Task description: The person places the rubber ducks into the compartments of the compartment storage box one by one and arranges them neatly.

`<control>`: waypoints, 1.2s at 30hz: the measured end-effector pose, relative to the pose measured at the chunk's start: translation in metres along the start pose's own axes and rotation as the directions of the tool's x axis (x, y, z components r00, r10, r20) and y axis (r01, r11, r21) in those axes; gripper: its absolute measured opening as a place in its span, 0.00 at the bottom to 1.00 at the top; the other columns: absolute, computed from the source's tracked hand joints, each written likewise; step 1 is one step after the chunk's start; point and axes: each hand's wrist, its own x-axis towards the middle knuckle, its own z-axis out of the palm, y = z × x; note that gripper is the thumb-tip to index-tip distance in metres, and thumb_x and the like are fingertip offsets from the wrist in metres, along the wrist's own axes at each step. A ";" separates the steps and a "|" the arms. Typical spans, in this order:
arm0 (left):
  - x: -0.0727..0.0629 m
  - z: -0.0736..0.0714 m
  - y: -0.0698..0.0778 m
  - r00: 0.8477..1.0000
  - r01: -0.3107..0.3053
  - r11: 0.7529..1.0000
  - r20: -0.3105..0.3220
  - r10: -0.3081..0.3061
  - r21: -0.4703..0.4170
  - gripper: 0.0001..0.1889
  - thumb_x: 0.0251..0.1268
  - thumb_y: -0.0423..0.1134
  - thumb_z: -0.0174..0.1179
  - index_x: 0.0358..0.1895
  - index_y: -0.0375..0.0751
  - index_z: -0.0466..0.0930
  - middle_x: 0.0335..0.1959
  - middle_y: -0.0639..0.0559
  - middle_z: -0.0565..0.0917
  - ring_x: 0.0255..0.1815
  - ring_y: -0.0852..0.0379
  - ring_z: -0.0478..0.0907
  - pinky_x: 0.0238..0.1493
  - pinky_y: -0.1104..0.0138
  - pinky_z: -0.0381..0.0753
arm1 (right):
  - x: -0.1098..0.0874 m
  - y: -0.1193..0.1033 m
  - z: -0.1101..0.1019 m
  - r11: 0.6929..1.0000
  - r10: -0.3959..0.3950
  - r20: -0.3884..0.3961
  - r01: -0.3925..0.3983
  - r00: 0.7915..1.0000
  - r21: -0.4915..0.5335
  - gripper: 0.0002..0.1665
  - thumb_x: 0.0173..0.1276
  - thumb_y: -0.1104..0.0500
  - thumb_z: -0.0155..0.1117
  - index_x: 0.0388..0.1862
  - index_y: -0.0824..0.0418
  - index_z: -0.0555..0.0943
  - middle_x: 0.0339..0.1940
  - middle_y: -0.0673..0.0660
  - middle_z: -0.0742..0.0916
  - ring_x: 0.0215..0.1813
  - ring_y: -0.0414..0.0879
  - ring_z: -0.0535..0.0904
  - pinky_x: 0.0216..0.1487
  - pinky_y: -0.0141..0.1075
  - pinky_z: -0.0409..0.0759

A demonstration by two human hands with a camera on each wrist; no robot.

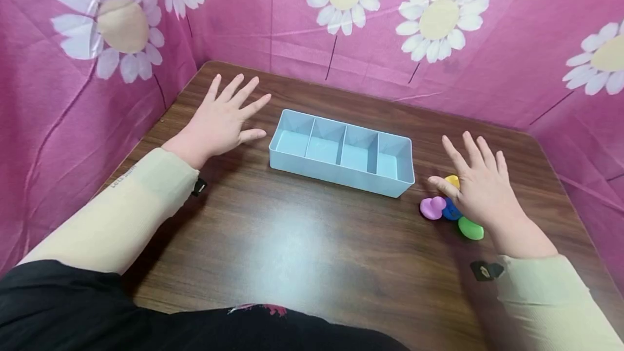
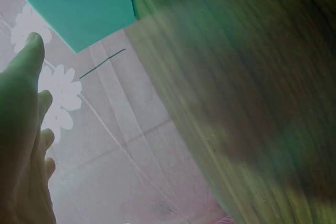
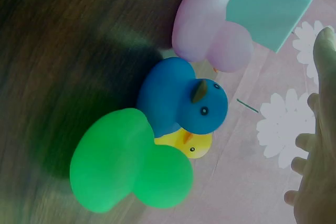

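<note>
A light blue box (image 1: 341,175) with several compartments in a row stands on the table between the hands. My left hand (image 1: 219,118), fingers spread, hovers to the left of the box and holds nothing. On the other side my right hand (image 1: 485,186) is also spread, over a group of toy ducks. In the right wrist view these are a purple duck (image 3: 199,24), a blue duck (image 3: 163,95), a yellow duck (image 3: 199,144) and a green duck (image 3: 115,161). From the head view the right hand partly hides the yellow and blue ones.
The brown wooden table (image 1: 234,242) has rounded far corners. Behind it and at the sides hangs a pink cloth (image 1: 273,15) with large white daisies. Each wrist wears a small dark camera, and the person's black shirt (image 1: 195,329) is at the near edge.
</note>
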 end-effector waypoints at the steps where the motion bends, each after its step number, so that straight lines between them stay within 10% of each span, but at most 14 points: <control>1: 0.000 0.001 0.000 1.000 -0.004 1.000 0.003 0.004 -0.001 0.39 0.71 0.67 0.46 0.79 0.52 0.55 0.80 0.42 0.48 0.79 0.41 0.37 0.71 0.46 0.21 | 0.000 0.000 0.001 1.000 0.001 0.001 -0.001 1.000 0.003 0.49 0.72 0.37 0.57 0.83 0.47 0.47 0.80 0.67 0.49 0.78 0.66 0.37 0.70 0.67 0.30; 12: 0.003 0.008 0.006 0.999 0.004 0.996 0.032 -0.001 -0.092 0.39 0.73 0.68 0.43 0.80 0.54 0.51 0.80 0.41 0.44 0.79 0.40 0.36 0.71 0.44 0.22 | -0.014 0.001 -0.001 0.998 0.020 -0.012 -0.020 1.000 0.055 0.49 0.72 0.39 0.59 0.83 0.46 0.47 0.80 0.67 0.49 0.78 0.65 0.37 0.71 0.65 0.30; 23: 0.012 0.015 0.026 0.983 0.110 0.922 0.177 -0.045 -0.373 0.39 0.73 0.67 0.43 0.81 0.59 0.46 0.81 0.45 0.39 0.78 0.37 0.37 0.72 0.42 0.27 | -0.044 0.009 -0.012 0.969 0.012 -0.007 -0.010 1.000 0.247 0.53 0.62 0.49 0.74 0.80 0.52 0.57 0.79 0.70 0.51 0.77 0.70 0.39 0.68 0.70 0.35; 36: 0.008 0.021 0.026 0.970 0.152 0.898 0.235 -0.055 -0.414 0.38 0.71 0.71 0.38 0.80 0.66 0.45 0.81 0.47 0.35 0.78 0.37 0.37 0.71 0.40 0.29 | -0.081 0.034 -0.015 0.913 0.086 0.021 -0.087 0.996 0.400 0.46 0.60 0.61 0.75 0.75 0.63 0.64 0.76 0.77 0.51 0.72 0.82 0.38 0.63 0.75 0.34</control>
